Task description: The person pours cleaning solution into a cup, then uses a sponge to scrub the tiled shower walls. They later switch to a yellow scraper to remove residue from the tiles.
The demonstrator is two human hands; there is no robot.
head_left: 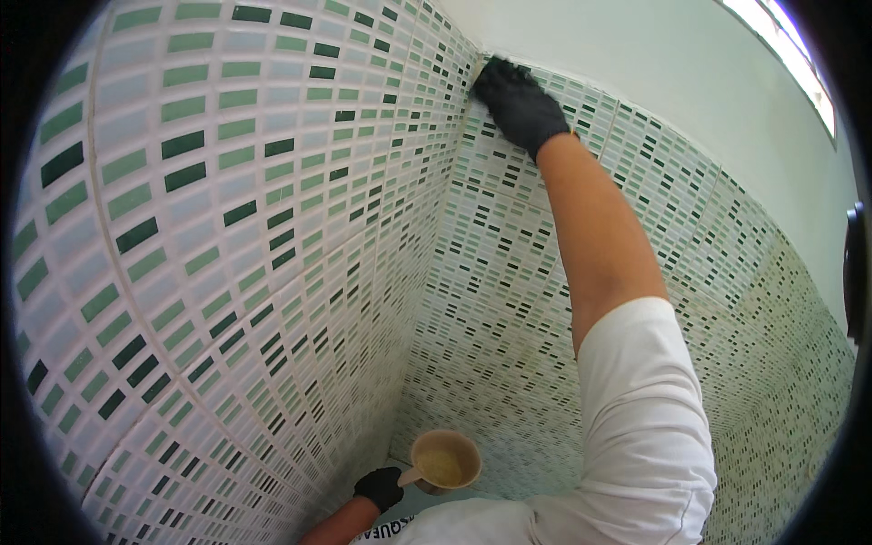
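One beige dipper (pixel 445 440) with yellowish contents (pixel 442 469) was low in front of you, its handle gripped in your black-gloved left hand (pixel 380 489). Your right hand (pixel 520 98), gloved likewise, was raised to the top of the corner between the tiled walls (pixel 509 263); whether it gripped anything, I couldn't tell.

Room looking like a bathroom, green-and-white tiled walls (pixel 527 300) are meeting in a corner, pale paint (pixel 654 45) is showing above, a high window (pixel 795 54) is glowing
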